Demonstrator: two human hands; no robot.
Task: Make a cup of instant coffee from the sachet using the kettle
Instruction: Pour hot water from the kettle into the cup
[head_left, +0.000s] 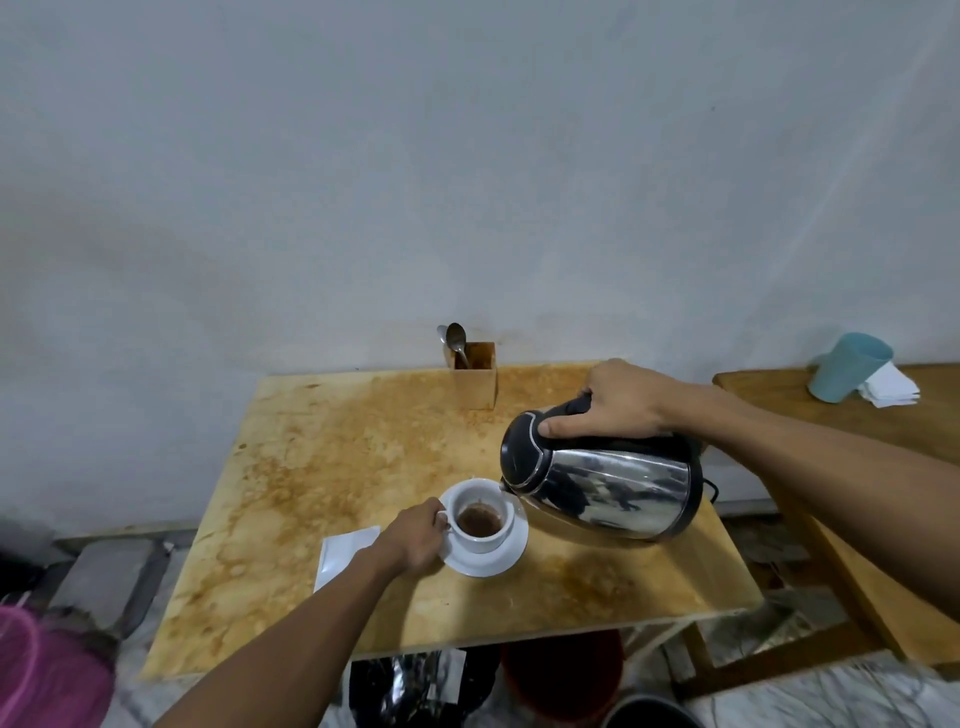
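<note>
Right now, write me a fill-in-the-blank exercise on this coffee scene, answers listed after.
1. The right hand tilts the ____ toward the cup.
2. The cup stands on a white ____.
3. The left hand steadies the cup by its ____.
4. The spoons stand in a ____ holder.

Answers: kettle; saucer; handle; wooden

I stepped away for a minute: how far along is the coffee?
Done: powder is in the cup; the sachet lies beside it. In hand: the right hand tips the kettle over the cup, steadied by the left hand. Left: stirring; spoons are unused.
</note>
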